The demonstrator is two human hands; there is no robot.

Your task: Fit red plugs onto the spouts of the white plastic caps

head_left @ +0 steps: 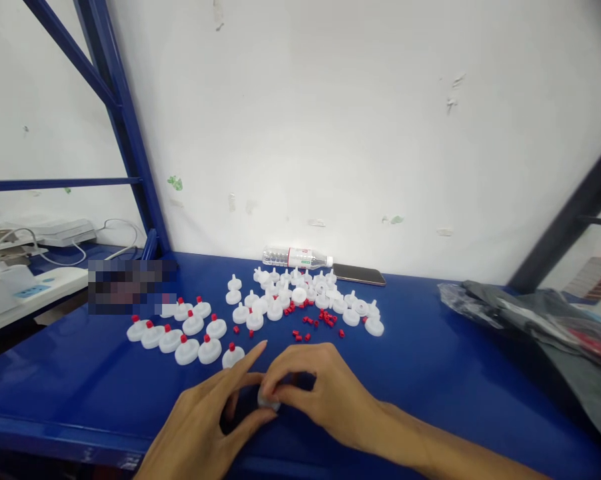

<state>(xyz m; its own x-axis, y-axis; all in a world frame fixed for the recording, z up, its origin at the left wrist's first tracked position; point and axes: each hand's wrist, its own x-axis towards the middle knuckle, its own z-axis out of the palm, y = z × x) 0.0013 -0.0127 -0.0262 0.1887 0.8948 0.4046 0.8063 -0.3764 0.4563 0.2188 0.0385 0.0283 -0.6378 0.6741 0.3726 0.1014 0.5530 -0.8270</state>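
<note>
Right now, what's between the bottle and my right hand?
From the bottle: white parts, then loose red caps, then a bare strip of table before the right hand. Head view shows it.

1 bottle (297,257) — lying, 1 phone (359,274)

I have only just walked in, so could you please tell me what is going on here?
A person's left hand steadies a small white disc at the blue table's near edge, while the right hand pinches at its top, which the fingers hide. White discs with red tips stand to the left; farther back lie plain white ones and loose red pieces.
</note>
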